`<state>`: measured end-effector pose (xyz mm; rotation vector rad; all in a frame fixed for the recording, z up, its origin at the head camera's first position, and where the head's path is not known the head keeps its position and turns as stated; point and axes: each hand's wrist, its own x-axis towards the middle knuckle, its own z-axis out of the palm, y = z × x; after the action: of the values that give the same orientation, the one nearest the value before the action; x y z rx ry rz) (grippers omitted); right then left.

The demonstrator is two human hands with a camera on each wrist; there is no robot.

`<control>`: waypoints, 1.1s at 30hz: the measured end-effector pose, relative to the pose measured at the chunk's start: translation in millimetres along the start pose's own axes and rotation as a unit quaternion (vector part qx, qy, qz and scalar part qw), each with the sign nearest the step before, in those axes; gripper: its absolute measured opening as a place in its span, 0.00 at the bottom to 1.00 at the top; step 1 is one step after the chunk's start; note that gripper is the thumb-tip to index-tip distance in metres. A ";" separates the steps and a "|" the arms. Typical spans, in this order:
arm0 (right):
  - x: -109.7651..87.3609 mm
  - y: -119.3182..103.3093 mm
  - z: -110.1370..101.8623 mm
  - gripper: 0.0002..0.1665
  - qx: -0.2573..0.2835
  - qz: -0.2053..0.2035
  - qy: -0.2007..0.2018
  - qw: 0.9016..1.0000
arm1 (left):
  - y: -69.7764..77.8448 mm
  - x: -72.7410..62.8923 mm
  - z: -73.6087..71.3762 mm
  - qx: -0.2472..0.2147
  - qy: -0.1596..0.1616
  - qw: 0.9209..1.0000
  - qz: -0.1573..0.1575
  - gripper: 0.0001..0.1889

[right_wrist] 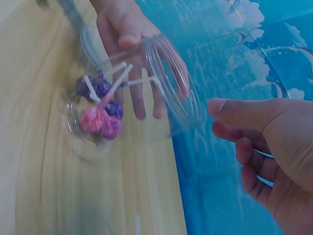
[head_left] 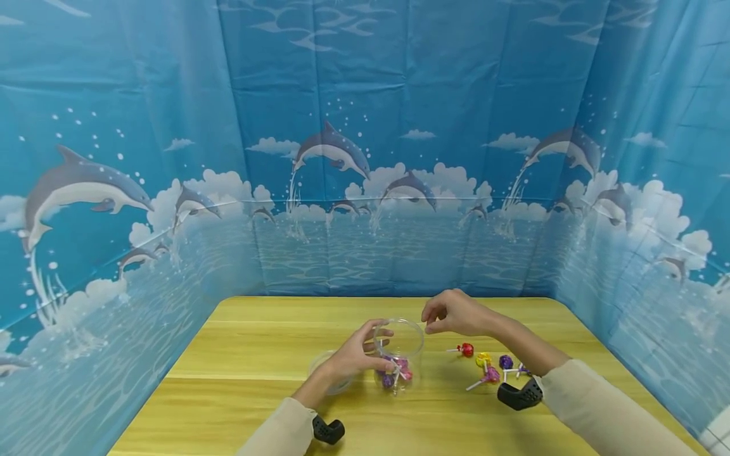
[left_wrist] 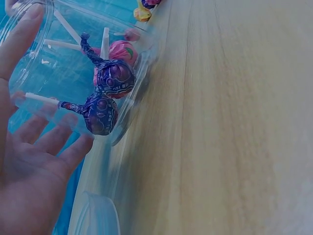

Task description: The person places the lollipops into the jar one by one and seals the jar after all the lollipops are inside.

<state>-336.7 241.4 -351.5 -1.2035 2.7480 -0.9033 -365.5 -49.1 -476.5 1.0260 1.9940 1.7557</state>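
Note:
A clear plastic jar (head_left: 415, 373) stands on the table with several lollipops (right_wrist: 100, 115) inside, wrapped in purple and pink, their white sticks pointing various ways. My left hand (head_left: 362, 351) holds the jar from its left side, thumb in front and fingers behind the clear wall. Just right of the jar's open rim hovers my right hand (head_left: 459, 313). Its thumb and fingers are loosely bent, and the right wrist view shows nothing between them. In the left wrist view, two purple-wrapped lollipops (left_wrist: 101, 115) lie nearest the left fingers, seen through the plastic.
Loose lollipops lie right of the jar: a red one (head_left: 467, 349), a yellow one (head_left: 483, 359), a pink one (head_left: 492, 375) and purple ones (head_left: 505, 361). A clear round lid (left_wrist: 110, 215) rests left of the jar, partly behind the left hand. A dolphin-print curtain (head_left: 365, 253) borders the wooden table (head_left: 239, 354).

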 end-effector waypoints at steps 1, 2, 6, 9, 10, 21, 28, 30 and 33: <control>-2.9 1.3 -1.8 0.03 -0.001 0.000 0.004 1.000 | 0.3 0.0 0.4 -0.002 0.000 1.000 0.000 0.42; -5.8 2.7 -3.6 0.03 -0.002 0.003 0.008 1.000 | 0.6 -0.3 0.8 -0.004 0.001 1.000 -0.001 0.42; -16.7 9.6 -7.9 0.03 -0.003 0.013 0.015 1.000 | -0.2 -0.8 1.2 -0.006 -0.001 1.000 -0.002 0.43; -23.6 15.0 -10.2 0.03 -0.006 0.027 0.018 0.999 | 0.7 -0.9 0.4 -0.005 0.000 1.000 -0.007 0.42; -25.9 16.2 -11.1 0.03 -0.005 0.030 0.018 0.999 | 1.0 -0.5 -0.2 -0.004 0.001 1.000 -0.007 0.42; -56.0 32.6 -11.5 0.03 0.021 0.072 0.015 0.997 | -0.6 -0.2 -2.1 -0.009 0.002 1.000 -0.009 0.40; -81.9 49.2 -2.1 0.03 0.021 0.086 0.014 0.996 | -1.7 0.4 -1.9 -0.010 0.000 1.000 -0.006 0.40; -89.7 54.0 1.9 0.04 0.023 0.093 0.014 0.995 | -2.2 1.1 -2.2 -0.009 0.000 1.000 -0.005 0.41; -100.4 61.1 9.2 0.05 0.022 0.107 0.017 0.994 | -3.4 0.0 -2.5 -0.007 -0.001 1.000 -0.005 0.43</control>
<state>-304.8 337.6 -411.8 -0.8746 2.7966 -0.9618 -368.2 -51.0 -479.1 1.0102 1.9792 1.7617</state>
